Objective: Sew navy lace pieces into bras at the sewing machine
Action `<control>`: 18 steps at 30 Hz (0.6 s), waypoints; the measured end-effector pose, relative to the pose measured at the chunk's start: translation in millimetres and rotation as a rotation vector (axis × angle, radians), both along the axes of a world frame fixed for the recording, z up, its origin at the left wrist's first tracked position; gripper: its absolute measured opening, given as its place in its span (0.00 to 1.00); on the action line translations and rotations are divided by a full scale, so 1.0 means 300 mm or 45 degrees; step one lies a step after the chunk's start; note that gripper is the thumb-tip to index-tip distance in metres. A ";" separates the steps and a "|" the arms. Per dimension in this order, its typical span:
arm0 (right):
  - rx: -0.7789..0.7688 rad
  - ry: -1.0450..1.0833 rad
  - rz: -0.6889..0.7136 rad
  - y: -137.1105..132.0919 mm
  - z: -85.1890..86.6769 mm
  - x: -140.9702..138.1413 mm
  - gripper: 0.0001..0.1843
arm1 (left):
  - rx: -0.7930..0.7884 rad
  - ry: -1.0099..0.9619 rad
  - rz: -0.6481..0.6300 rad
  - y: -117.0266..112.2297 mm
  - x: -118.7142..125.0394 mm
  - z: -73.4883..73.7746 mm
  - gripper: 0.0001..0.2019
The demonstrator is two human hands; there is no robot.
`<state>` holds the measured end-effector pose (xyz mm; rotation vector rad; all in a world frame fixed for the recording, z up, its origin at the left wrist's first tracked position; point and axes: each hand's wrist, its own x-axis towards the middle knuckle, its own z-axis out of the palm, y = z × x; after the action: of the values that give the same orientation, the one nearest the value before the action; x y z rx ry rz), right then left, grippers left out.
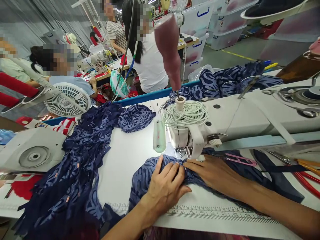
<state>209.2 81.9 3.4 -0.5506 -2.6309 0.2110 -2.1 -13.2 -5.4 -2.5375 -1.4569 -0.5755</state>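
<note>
While both hands lay flat on it, the blue lace piece (147,176) stretched across the white table (125,156), its long axis running left to right and its far edge pushed up to the needle area of the sewing machine (225,120). The left hand (165,186) pressed down on the cloth with fingers spread and slightly curled, pinching nothing. The right hand (212,171) rested just beside it, fingers together and pointing left toward the needle, also flat on the cloth. Most of the lace sat under and to the left of the two hands. A heap of the same blue lace (82,156) lay well to the left. Pink snips (240,160) rested near the right hand
</note>
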 end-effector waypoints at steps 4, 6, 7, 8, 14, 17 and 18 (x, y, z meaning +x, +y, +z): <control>-0.129 0.062 -0.064 0.027 0.013 0.011 0.16 | -0.013 0.025 -0.015 0.022 0.009 0.009 0.23; -0.083 0.050 -0.057 0.030 0.016 0.011 0.16 | -0.032 0.052 -0.012 0.030 0.014 0.010 0.23; -0.059 0.045 -0.052 0.029 0.017 0.010 0.17 | -0.039 0.069 -0.007 0.033 0.017 0.010 0.23; -0.037 0.045 -0.058 0.026 0.017 0.009 0.17 | -0.041 0.085 -0.001 0.035 0.019 0.010 0.23; 0.125 -0.038 -0.099 0.006 0.010 0.008 0.16 | 0.028 0.098 0.033 0.032 0.036 0.007 0.20; 0.156 -0.046 -0.098 0.009 0.008 0.015 0.15 | 0.060 0.081 0.056 0.032 0.041 0.003 0.17; 0.149 -0.042 -0.095 0.011 0.010 0.018 0.15 | 0.068 0.074 0.060 0.032 0.042 0.003 0.17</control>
<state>214.5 85.2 6.4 -0.6151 -2.6283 0.0252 10.5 -3.6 -4.4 -2.4516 -1.4575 -0.5211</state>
